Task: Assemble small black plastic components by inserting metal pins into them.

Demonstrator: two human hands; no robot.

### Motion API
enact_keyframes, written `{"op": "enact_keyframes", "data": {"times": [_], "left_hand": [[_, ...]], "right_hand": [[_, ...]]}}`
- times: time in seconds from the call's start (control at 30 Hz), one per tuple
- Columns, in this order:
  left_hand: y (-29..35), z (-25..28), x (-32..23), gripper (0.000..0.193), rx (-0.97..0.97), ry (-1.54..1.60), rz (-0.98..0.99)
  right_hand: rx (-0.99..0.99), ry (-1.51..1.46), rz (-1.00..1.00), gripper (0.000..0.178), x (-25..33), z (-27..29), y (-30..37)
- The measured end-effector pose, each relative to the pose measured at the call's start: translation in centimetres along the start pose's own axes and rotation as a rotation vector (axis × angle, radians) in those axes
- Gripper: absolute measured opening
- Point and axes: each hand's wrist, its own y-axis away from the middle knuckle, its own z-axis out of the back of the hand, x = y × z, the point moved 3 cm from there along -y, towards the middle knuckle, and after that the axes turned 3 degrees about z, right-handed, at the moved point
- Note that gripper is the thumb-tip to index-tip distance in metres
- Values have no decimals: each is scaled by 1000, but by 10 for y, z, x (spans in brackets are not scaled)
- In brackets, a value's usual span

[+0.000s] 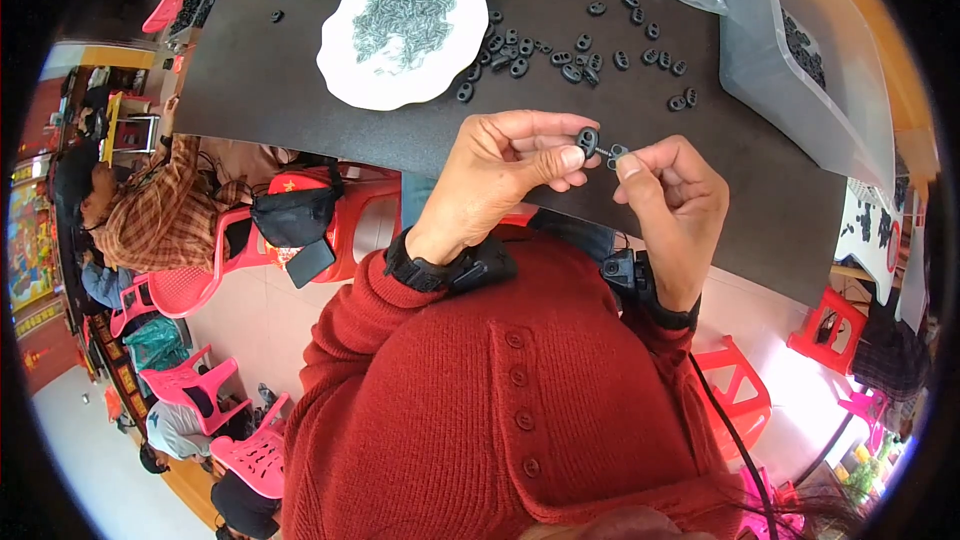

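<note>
Black plastic, oval and pierced with holes, the small toggle sat pinched between the thumb and forefinger of the left hand, held above the near edge of the bench. Its long axis stood roughly upright, tipped a little away from the person. Just to its right, touching or all but touching it (too small to tell which), a small grey metal piece was nipped in the closed fingers of the right hand, its length lying crosswise and pointing left into the toggle's side. So the two parts met at about a right angle, with the left fingers closed fully round the toggle and the right hand coming in level from the side. Further out on the bench lay a scatter of loose black toggles, then a white plate heaped with grey metal bits. A clear plastic bin stood at the right edge.
</note>
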Motion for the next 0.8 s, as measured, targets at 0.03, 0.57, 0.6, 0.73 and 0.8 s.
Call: {"op": "enact_keyframes", "data": {"times": [0.03,0.57,0.6,0.73,0.8], "left_hand": [[0,-1,-1,35,0,1,1],[12,-7,-17,32,35,-76,30],[13,-8,-17,31,39,-52,39],[10,-8,-17,33,37,-92,53],[8,-6,-16,37,32,-88,31]], "right_hand": [[-1,0,3,12,0,0,0],[222,-258,-86,12,-10,2,-9],[245,-279,-86,15,-14,3,-10],[239,-323,-79,25,-24,4,-12],[266,-328,-87,30,-22,4,-15]]}}
